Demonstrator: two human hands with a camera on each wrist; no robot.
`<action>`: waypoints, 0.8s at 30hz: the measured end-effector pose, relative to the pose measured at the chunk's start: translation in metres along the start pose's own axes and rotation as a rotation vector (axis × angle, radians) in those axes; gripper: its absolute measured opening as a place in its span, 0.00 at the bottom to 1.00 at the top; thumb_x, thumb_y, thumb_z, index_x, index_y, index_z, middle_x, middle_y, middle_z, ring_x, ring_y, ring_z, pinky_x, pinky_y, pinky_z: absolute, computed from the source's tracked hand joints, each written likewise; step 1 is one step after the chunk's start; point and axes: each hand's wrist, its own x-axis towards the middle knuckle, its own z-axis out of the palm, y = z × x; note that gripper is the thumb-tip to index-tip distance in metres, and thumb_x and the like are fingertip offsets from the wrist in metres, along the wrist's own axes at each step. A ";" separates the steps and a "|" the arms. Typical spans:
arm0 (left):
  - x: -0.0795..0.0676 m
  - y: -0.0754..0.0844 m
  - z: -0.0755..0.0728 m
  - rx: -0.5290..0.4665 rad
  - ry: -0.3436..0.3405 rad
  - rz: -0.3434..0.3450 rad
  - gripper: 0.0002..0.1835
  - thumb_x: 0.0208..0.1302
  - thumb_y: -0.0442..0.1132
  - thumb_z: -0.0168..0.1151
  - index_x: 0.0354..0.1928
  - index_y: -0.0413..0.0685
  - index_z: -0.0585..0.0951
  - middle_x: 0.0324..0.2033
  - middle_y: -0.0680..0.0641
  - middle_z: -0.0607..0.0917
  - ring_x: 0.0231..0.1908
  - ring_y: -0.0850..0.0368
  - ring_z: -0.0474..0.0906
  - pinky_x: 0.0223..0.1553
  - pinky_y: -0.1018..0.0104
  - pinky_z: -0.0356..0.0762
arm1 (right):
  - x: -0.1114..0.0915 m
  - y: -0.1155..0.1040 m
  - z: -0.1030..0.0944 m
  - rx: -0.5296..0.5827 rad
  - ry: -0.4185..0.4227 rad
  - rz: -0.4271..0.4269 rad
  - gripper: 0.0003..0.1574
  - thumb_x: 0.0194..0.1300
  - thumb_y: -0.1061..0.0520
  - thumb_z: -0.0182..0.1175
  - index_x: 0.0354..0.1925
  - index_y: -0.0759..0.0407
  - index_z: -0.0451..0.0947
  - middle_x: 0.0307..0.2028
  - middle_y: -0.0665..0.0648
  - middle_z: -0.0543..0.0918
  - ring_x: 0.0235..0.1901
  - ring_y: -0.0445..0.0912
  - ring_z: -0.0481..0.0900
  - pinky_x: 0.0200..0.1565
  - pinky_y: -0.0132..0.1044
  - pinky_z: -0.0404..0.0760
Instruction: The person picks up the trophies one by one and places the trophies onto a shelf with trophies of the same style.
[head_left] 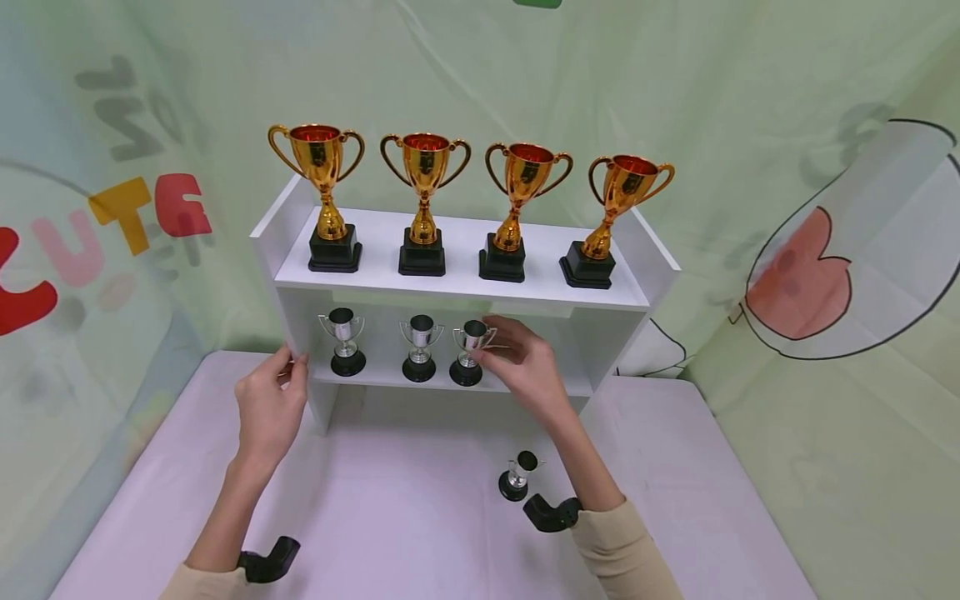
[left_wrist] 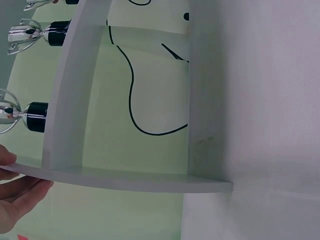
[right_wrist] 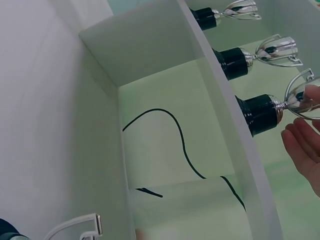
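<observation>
My right hand pinches the cup of a small silver trophy, whose black base stands on the lower board of a white shelf. To its left on that board are two more small silver trophies, a middle one and a left one. With thumb and fingers on either side, my left hand grips the shelf's left side panel. Another small silver trophy stands on the table, close to my right wrist.
Several large gold trophies with black bases line the shelf's top board. The shelf stands on a table with a pale cloth. Behind it hangs a printed light green curtain. A dark cable shows right of the shelf.
</observation>
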 end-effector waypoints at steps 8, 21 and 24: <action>-0.001 0.001 0.000 -0.013 -0.004 0.010 0.06 0.69 0.24 0.59 0.39 0.29 0.85 0.34 0.33 0.89 0.34 0.36 0.89 0.39 0.90 0.77 | -0.006 0.005 -0.007 0.022 0.011 -0.006 0.31 0.64 0.62 0.71 0.64 0.63 0.77 0.55 0.65 0.85 0.56 0.57 0.84 0.60 0.42 0.83; -0.001 0.002 0.000 -0.014 -0.008 0.002 0.07 0.69 0.24 0.59 0.40 0.28 0.85 0.34 0.32 0.89 0.35 0.35 0.89 0.39 0.99 0.64 | -0.022 0.011 -0.022 0.084 0.038 -0.040 0.29 0.64 0.64 0.70 0.62 0.64 0.78 0.55 0.65 0.85 0.56 0.57 0.84 0.57 0.32 0.84; -0.001 0.002 -0.001 -0.017 -0.009 0.005 0.07 0.69 0.24 0.59 0.40 0.28 0.85 0.34 0.31 0.89 0.35 0.35 0.89 0.39 0.99 0.64 | -0.027 0.012 -0.025 0.086 0.045 -0.059 0.27 0.63 0.65 0.71 0.61 0.65 0.79 0.55 0.65 0.85 0.56 0.58 0.84 0.57 0.32 0.84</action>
